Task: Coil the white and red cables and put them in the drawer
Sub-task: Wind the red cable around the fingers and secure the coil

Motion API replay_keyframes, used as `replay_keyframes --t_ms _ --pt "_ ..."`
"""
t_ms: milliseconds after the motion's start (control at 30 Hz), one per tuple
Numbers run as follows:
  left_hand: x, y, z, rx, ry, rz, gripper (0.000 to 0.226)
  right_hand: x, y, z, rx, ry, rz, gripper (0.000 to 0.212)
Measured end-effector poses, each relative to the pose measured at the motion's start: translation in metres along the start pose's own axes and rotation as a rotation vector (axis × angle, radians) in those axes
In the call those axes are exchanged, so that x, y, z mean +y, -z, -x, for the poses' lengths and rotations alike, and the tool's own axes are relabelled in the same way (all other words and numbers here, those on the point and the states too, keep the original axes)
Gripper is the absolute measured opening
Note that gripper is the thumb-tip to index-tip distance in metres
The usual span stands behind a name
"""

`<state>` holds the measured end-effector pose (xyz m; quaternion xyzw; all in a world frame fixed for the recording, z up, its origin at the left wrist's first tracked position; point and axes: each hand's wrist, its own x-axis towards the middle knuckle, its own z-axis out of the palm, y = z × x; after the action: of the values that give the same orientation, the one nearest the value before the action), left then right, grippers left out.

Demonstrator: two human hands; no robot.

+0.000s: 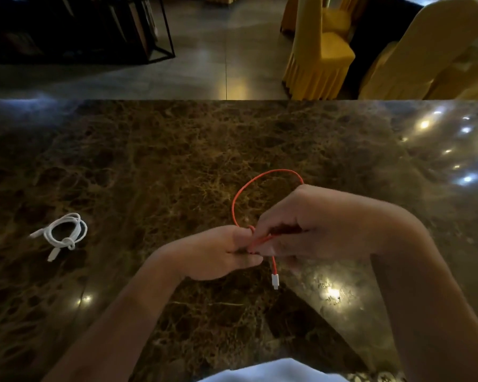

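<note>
Where our two hands meet above the table, both grip the red cable (239, 197). Our left hand (218, 252) curls its fingers round the gathered strands, and our right hand (315, 230) pinches the same bundle just beside it, fingers bent over the cord. From that pinch one red loop arcs up and away from us, then curves back behind the right hand. A short tail hangs down between the hands, ending in a white plug (275, 281) just over the tabletop. Well to our left, the white cable (66, 234) lies already coiled and knotted on the dark marble table (177, 150), its two plug ends sticking out. Beyond the table's far edge stand yellow-covered chairs (320, 51) on a shiny floor.
</note>
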<state>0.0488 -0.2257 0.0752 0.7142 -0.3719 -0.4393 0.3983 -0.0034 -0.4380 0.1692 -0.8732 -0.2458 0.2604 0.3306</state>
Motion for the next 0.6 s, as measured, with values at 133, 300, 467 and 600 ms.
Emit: replay_keyframes --t_ms 133,300,467,600 --pt "0.008 -0.002 0.002 -0.072 -0.079 0.12 0.045 0.024 0.017 -0.004 0.105 0.127 -0.215 0.013" --pt "0.023 -0.006 0.001 -0.194 -0.242 0.236 0.044 0.053 0.008 -0.042 0.16 0.26 -0.639 0.023" --pt "0.032 0.0 0.005 -0.163 -0.342 0.357 0.047 0.075 -0.029 -0.07 0.1 0.286 -1.016 0.033" --pt "0.024 0.013 0.016 -0.039 -0.351 0.356 0.053 0.085 -0.058 -0.072 0.137 0.244 -1.164 0.037"
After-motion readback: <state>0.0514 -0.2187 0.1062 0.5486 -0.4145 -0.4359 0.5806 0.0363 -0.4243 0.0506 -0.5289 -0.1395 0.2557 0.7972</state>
